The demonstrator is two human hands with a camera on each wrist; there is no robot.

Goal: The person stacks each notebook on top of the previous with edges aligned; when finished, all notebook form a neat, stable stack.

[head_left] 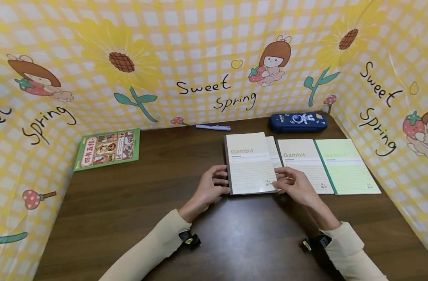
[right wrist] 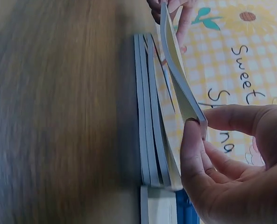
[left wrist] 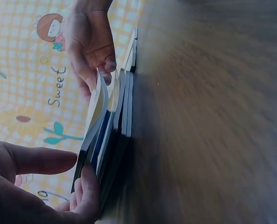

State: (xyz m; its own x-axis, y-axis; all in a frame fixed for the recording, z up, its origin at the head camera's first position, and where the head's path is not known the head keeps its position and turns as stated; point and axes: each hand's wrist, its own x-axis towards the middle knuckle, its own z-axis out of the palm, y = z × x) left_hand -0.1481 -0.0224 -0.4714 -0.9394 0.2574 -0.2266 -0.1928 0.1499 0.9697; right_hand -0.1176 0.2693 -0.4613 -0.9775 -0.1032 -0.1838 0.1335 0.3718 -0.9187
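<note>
A cream Gambit notebook (head_left: 250, 164) sits at the frame's centre on a dark wooden table (head_left: 129, 203), atop a small stack. The left hand (head_left: 208, 189) pinches its spine edge; the right hand (head_left: 295, 185) grasps its lifted right edge. If either pinch loosens, the raised notebook could likely slip and knock the stack askew

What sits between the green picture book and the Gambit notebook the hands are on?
Head view: nothing but bare brown table between the green picture book and the Gambit notebook, until the left hand at the notebook's spine edge.
</note>
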